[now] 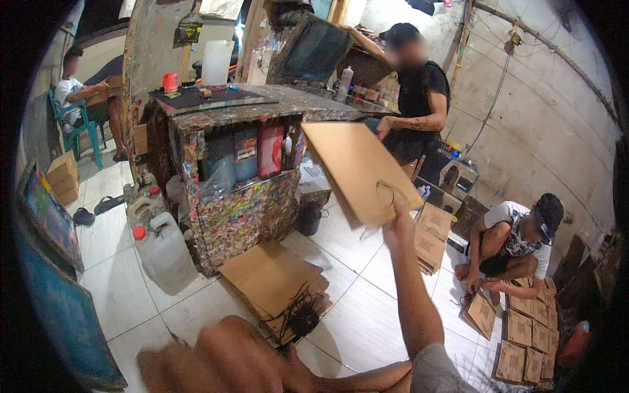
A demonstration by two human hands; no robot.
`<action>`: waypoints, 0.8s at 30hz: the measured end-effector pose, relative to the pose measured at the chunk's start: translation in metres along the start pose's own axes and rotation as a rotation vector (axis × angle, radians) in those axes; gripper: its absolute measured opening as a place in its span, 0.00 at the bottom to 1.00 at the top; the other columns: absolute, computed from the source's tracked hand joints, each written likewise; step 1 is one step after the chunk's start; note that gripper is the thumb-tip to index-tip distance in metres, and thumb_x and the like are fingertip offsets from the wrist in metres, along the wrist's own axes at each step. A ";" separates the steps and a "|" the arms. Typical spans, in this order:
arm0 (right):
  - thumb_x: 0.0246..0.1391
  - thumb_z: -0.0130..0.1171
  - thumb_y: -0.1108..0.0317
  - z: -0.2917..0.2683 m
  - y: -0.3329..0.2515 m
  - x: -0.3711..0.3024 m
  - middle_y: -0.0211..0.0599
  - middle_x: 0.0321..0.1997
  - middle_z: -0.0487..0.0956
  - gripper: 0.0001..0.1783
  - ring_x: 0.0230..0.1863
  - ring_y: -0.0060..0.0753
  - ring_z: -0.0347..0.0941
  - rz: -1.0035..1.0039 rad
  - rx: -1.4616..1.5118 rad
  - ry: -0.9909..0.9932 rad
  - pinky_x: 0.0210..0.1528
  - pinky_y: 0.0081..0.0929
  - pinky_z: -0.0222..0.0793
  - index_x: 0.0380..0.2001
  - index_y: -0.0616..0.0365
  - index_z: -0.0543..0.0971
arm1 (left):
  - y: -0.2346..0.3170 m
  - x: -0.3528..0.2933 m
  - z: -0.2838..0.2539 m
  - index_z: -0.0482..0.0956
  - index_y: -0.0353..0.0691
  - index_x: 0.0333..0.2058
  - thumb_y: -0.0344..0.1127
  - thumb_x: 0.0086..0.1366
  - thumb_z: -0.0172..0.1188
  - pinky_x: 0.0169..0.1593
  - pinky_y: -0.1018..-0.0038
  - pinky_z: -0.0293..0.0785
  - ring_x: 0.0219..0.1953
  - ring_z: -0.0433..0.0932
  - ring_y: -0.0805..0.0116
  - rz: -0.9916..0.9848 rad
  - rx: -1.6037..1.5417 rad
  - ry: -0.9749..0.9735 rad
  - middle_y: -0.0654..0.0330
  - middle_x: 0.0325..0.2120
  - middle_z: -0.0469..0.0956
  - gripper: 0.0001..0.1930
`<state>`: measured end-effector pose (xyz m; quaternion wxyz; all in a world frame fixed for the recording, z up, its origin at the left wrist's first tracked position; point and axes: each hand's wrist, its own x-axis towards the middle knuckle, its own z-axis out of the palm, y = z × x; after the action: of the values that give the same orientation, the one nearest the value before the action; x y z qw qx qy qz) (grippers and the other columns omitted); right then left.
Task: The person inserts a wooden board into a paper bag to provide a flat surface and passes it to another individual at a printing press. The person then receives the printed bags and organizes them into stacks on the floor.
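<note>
right hand (397, 216) grasps a flat brown paper bag (359, 171) by its lower edge, a standing person's hand (383, 127) touching its top; blurred left hand (223, 357), grip unclear, near a bag stack (275, 278).

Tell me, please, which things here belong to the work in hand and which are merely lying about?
In hand: brown paper bag held up by the right hand; bag stack on the floor near the blurred left hand.
Lying about: jerrycan, sandals, blue chair.

brown paper bag (357, 171) looks matt and kinda stiff; floor tiles (367, 314) glossy white ceramic; jerrycan (164, 252) cloudy plastic; workbench (249, 209) rough, crusted in dried paint
</note>
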<state>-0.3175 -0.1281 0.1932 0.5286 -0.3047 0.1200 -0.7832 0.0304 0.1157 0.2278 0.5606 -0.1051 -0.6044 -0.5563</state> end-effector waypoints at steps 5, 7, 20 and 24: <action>0.61 0.45 0.75 0.028 -0.009 0.056 0.47 0.54 0.71 0.20 0.53 0.44 0.72 -0.072 -0.115 0.116 0.54 0.41 0.73 0.56 0.66 0.61 | -0.010 -0.003 0.004 0.72 0.35 0.46 0.57 0.64 0.47 0.52 0.54 0.68 0.53 0.67 0.53 -0.040 -0.084 -0.017 0.49 0.50 0.69 0.28; 0.61 0.46 0.76 0.030 -0.003 0.072 0.48 0.54 0.71 0.21 0.52 0.44 0.72 -0.103 -0.098 0.195 0.53 0.41 0.73 0.56 0.66 0.61 | -0.010 -0.007 0.004 0.72 0.35 0.46 0.56 0.64 0.48 0.52 0.54 0.68 0.53 0.68 0.53 -0.049 -0.089 -0.016 0.49 0.50 0.69 0.27; 0.63 0.45 0.68 0.055 -0.015 0.121 0.59 0.51 0.71 0.14 0.47 0.51 0.74 0.086 -0.047 0.145 0.44 0.38 0.80 0.42 0.72 0.66 | -0.020 -0.009 0.011 0.72 0.36 0.45 0.51 0.64 0.49 0.51 0.55 0.69 0.50 0.69 0.54 -0.104 -0.117 -0.017 0.50 0.48 0.70 0.23; 0.61 0.49 0.63 -0.018 -0.018 0.091 0.58 0.46 0.72 0.18 0.43 0.51 0.76 0.106 -0.472 0.037 0.39 0.41 0.80 0.44 0.71 0.66 | -0.033 -0.004 0.017 0.72 0.36 0.44 0.50 0.65 0.49 0.51 0.56 0.69 0.49 0.69 0.54 -0.130 -0.143 -0.024 0.50 0.47 0.71 0.22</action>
<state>-0.3650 -0.2046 0.2200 0.4807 -0.3986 0.3249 -0.7102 -0.0025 0.1193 0.2106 0.5073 -0.1119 -0.5754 -0.6317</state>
